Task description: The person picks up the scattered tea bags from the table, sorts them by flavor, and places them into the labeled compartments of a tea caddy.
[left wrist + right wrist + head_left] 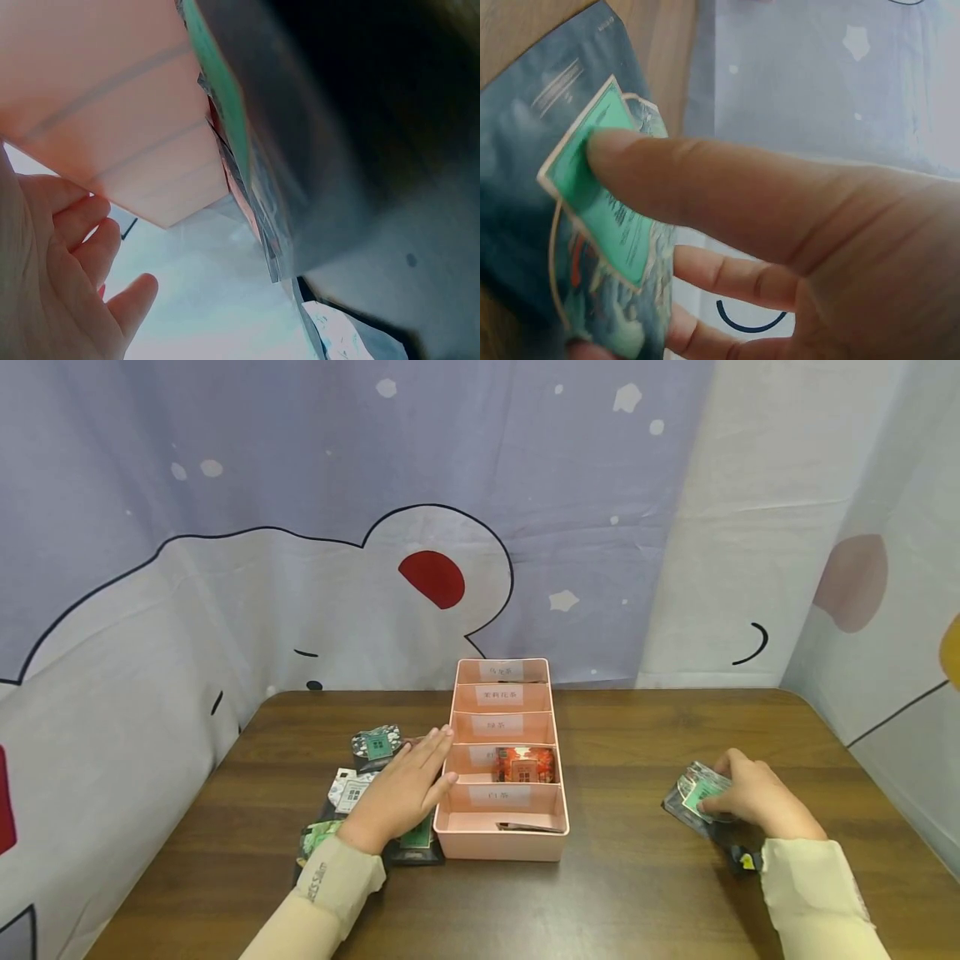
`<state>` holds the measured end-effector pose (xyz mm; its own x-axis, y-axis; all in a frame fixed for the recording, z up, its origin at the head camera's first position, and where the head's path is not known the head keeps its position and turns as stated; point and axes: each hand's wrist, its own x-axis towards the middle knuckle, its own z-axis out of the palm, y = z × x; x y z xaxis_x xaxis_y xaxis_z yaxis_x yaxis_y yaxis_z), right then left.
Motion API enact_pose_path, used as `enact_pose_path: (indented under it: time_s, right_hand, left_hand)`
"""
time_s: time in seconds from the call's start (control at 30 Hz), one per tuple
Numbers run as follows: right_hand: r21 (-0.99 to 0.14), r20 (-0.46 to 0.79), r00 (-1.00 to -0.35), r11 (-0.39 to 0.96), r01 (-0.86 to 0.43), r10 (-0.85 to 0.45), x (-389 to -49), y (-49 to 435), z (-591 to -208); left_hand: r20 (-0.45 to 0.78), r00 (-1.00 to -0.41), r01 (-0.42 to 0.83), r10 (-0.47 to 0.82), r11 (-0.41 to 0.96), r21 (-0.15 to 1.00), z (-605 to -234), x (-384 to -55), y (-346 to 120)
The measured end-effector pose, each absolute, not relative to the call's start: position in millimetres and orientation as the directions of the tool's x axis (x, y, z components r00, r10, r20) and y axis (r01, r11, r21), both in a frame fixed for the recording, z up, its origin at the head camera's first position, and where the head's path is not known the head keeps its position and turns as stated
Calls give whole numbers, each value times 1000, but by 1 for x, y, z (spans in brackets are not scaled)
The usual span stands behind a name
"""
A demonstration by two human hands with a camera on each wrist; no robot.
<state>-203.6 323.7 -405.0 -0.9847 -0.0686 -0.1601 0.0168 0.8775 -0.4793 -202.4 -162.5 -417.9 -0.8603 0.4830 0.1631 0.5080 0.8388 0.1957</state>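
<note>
On the right side of the table my right hand point(761, 793) pinches a dark tea sachet point(681, 814) with a green label. In the right wrist view the thumb presses on that green label point(626, 232), and the other fingers are partly hidden behind the sachet. My left hand point(401, 793) lies along the left side of a pink divided box point(498, 847), fingers straight, fingertips right at its wall. Under and around the left hand are several tea sachets, one with a green label point(417, 837) partly covered by it.
The box has labelled compartments in a row; a red sachet point(525, 766) lies in the second from the front, a thin dark one point(525, 827) in the front one. A white sachet point(349, 793) and a dark floral one point(377, 745) lie left. A patterned curtain point(585, 527) hangs behind.
</note>
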Motion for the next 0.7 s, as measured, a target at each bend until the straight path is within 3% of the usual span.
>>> enact_pose_path:
  time_s: [0.7]
  right_hand:
    - [-633,46,-998,774,-5,32,-205,307,-400]
  left_hand:
    - [169,-859,511,484,836,200,-417,-202,-162]
